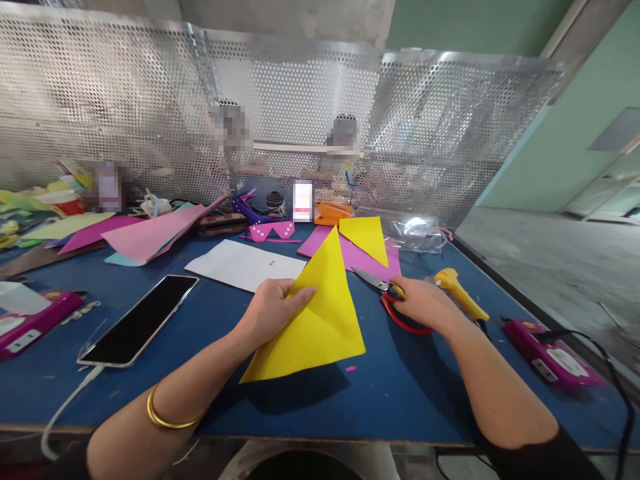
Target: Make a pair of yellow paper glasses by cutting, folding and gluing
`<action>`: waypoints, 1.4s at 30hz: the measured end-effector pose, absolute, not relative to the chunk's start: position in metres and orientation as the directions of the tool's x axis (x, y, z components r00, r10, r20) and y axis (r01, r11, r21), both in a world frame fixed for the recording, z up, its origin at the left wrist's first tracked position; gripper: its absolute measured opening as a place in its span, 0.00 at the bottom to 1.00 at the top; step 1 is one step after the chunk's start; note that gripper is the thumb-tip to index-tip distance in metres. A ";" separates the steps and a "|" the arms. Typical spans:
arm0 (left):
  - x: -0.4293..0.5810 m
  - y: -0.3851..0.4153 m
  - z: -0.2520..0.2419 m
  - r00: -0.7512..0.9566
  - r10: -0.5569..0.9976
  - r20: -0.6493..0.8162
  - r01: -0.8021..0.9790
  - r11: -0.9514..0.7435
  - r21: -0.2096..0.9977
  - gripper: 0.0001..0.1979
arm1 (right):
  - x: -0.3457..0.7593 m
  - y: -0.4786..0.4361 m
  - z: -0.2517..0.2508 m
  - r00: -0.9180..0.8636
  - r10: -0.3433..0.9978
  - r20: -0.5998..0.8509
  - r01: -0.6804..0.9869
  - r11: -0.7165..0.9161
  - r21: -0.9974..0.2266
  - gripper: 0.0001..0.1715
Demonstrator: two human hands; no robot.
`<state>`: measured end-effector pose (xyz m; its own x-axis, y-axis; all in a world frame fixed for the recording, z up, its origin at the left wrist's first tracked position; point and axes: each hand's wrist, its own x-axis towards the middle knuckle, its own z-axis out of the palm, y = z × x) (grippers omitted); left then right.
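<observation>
My left hand [273, 308] pinches the left edge of a large yellow paper triangle [320, 320], holding it tilted just above the blue table [395, 393]. My right hand [425, 303] rests on the red handles of a pair of scissors [383, 293] lying on the table; its fingers curl over the handles. The scissor blades point left toward a pink sheet [350, 257]. A smaller yellow triangle [367, 237] lies on that pink sheet.
A phone [140, 320] with a white cable lies at left, a white sheet [245, 265] beyond it. A yellow glue gun [460, 293] and a magenta device [553, 353] sit at right. Coloured papers lie at the far left. A perforated metal screen [300, 113] stands behind, with people beyond it.
</observation>
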<state>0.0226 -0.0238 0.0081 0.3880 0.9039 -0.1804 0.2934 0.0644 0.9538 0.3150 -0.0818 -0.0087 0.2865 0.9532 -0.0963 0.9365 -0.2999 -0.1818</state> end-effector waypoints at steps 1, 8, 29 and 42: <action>0.023 -0.024 0.009 0.387 0.903 -0.186 0.285 0.075 0.956 0.13 | 0.317 -0.081 -0.010 0.290 0.954 -0.081 0.928 -0.301 -0.221 0.20; 0.023 -0.026 0.012 0.371 0.905 -0.209 0.247 0.121 0.961 0.14 | 0.313 -0.075 -0.011 0.335 0.939 0.082 0.686 -0.183 -0.704 0.25; 0.034 -0.041 0.002 0.587 0.733 -0.344 0.232 0.255 0.939 0.14 | 0.245 -0.087 -0.009 0.249 0.967 0.058 -0.087 0.082 -0.993 0.25; 0.032 -0.042 0.001 0.600 0.706 -0.376 0.280 0.254 0.926 0.16 | 0.243 -0.086 -0.008 0.353 0.928 0.121 -0.048 0.147 -0.988 0.29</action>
<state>0.0325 -0.0422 0.0010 0.5998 0.7064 -0.3759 0.2804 0.2544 0.9256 0.2431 -0.0864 -0.0083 0.3528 0.9279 0.1207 -0.0476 0.1466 -0.9880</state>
